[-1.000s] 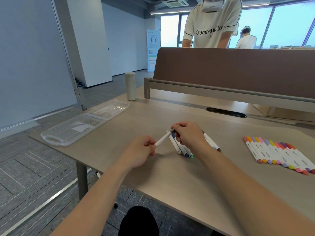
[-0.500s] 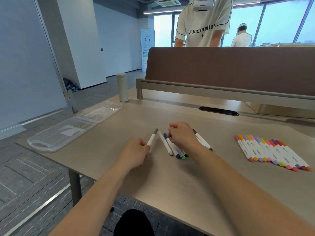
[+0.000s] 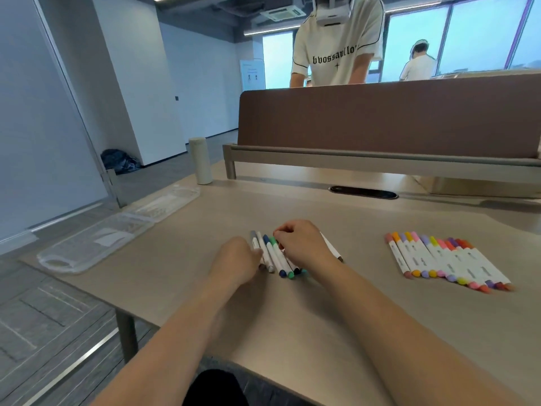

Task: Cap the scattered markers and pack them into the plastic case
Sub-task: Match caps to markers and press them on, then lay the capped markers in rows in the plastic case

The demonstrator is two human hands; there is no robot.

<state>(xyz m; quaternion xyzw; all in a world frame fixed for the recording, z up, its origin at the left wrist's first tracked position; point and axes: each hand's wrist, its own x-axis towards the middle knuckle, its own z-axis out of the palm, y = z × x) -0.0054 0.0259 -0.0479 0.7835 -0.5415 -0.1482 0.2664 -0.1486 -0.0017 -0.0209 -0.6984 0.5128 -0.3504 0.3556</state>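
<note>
Markers [image 3: 274, 256] bunched between left hand [image 3: 237, 259], right hand [image 3: 304, 244]

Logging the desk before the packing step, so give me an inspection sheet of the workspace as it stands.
Surface: tan desk, level.
Job's things: loose markers bunched side by side between the hands; marker row lying at right; clear plastic case open at the left edge, no markers seen inside.
Clutter: pale bottle upright at the back.
Grips: left hand against the bunch's left side, hold hidden; right hand with fingers curled over the bunch.
Cables: nothing seen.
Surroundings: brown divider behind; standing person beyond it; dark bag on the floor.
</note>
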